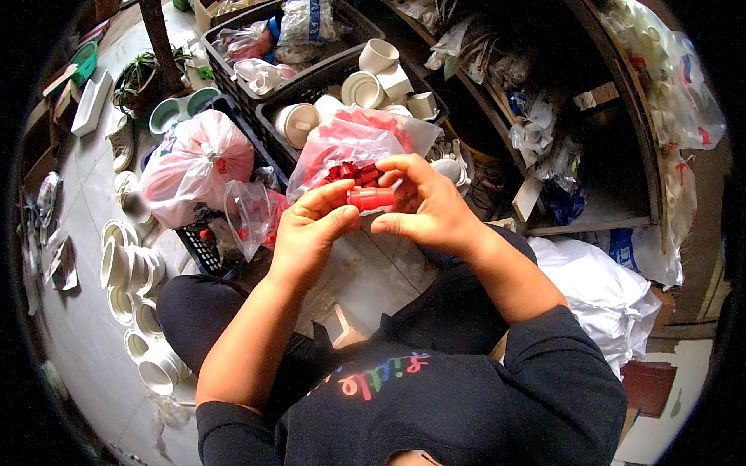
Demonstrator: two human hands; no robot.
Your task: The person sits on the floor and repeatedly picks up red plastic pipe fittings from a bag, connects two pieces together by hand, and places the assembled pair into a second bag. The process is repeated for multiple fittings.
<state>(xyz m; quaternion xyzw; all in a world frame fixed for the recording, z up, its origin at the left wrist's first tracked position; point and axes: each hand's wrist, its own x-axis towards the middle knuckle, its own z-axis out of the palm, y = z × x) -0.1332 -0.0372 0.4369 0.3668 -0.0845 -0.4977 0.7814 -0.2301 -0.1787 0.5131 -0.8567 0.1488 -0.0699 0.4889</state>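
Between my two hands is a short red plastic fitting [373,199], a stepped tube lying sideways. My left hand [307,229] is closed on its left end, pinching it between thumb and fingers. Curved around its right end, my right hand [427,206] has thumb and fingers apart and does not visibly grip it. Just beyond my hands, a clear plastic bag [330,149] of red parts rests against a black crate. Several darker red pieces [353,172] show at the bag's near side, partly hidden by my fingers.
White pots [364,89] fill the black crate [268,116] ahead. A tied bag [198,167] of pinkish-red items sits on the left. Stacked white pots [128,264] line the floor there. At right are a cluttered wooden shelf [653,101] and a white sack [598,291].
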